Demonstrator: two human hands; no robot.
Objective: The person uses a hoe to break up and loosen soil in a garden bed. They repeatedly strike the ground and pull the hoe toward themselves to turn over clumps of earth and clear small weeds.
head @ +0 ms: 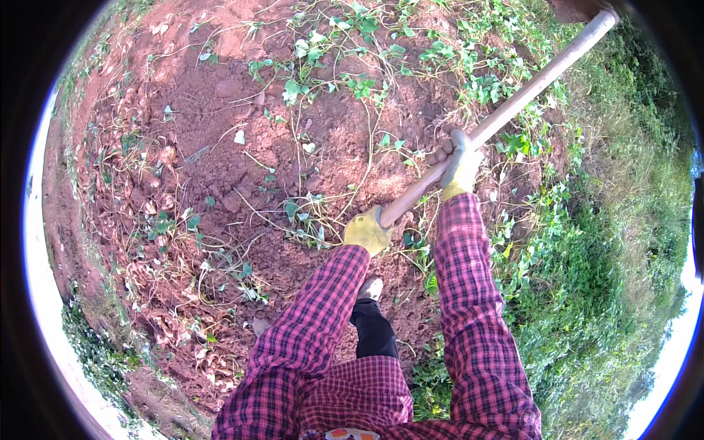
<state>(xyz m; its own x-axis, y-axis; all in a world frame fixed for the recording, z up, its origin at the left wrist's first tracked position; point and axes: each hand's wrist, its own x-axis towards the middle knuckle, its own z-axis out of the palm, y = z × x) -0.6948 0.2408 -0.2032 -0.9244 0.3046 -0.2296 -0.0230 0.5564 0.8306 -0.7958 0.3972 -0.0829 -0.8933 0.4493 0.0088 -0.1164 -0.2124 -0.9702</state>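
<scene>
A long wooden handle (522, 102) runs from the picture's centre up to the upper right, where a brownish tool head (575, 10) shows partly at the rim. My left hand (368, 230), in a yellow work glove, is closed around the handle's lower end. Further up the shaft, my right hand (457, 159) grips it, gloved in yellow with grey-coated fingers. The tool head is raised off toward the upper edge and mostly cut off, so its exact kind cannot be told.
Reddish soil (220, 159) with trailing green vines (308, 55) spreads before me. Wilted vines and pale roots or dry leaves (165, 220) lie at the left. Dense grass and weeds (594, 286) border the right. A shoe (370, 289) stands on the soil below my hands.
</scene>
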